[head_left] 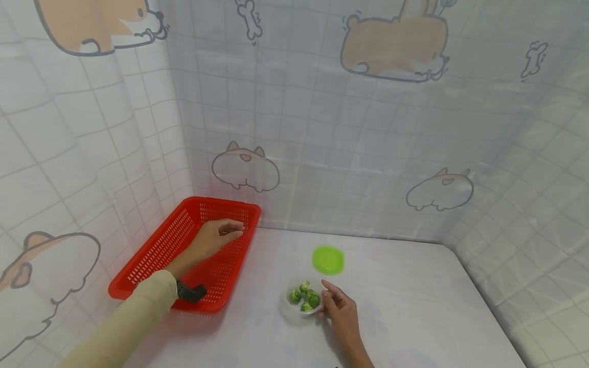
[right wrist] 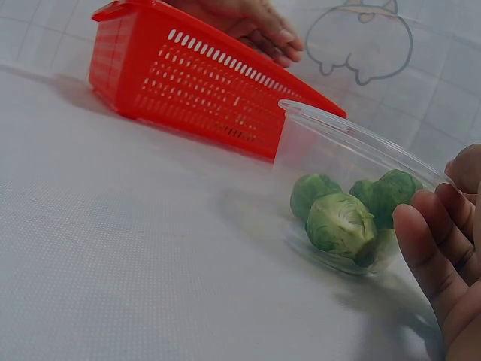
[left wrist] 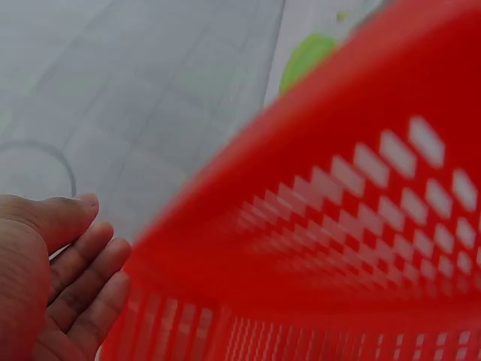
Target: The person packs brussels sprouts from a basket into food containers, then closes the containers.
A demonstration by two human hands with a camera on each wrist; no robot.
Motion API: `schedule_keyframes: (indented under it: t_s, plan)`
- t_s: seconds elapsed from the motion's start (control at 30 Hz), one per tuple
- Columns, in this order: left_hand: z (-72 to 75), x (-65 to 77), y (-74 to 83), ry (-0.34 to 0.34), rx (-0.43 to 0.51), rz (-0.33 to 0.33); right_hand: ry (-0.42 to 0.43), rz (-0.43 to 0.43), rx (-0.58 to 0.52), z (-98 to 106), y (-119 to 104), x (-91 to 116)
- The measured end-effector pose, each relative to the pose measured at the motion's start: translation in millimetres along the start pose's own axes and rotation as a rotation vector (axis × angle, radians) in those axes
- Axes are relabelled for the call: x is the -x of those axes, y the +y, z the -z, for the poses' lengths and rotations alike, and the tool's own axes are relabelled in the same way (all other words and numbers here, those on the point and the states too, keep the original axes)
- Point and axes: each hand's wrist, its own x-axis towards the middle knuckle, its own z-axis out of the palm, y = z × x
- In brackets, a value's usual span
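Note:
My left hand is over the red plastic basket, near its far right side, with loosely bent fingers and nothing in them. The left wrist view shows that hand beside the basket's rim. On the table, a clear round container stands upright, holding several Brussels sprouts. At its right side is my right hand, fingers relaxed against or very near the rim; exact contact is hard to tell. Up close, the right wrist view shows the sprouts through the container's wall.
A bright green lid lies flat on the white-covered table, behind the container. Cloth with dog drawings hangs as walls at the back and both sides. The basket stands close to the left wall.

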Motion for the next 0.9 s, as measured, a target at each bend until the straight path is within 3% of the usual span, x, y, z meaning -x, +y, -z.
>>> schedule_keyframes:
  t_s: [0.27,0.57,0.7,0.9]
  plan:
    - [26.3,-2.4,-29.5,0.072,-0.025,0.011,0.005,-0.027,0.0,1.6,-3.6,-0.2]
    - [40.9,1.4,-64.2,0.166,-0.152,0.006,0.005,-0.018,0.021,1.6,-2.6,0.1]
    - [45.2,1.6,-77.6,0.16,-0.179,0.058,0.001,-0.019,0.022,1.6,-0.8,0.3]
    - [50.5,-1.8,-89.6,0.093,-0.239,0.141,0.002,-0.025,0.017,0.3,1.6,-0.5]
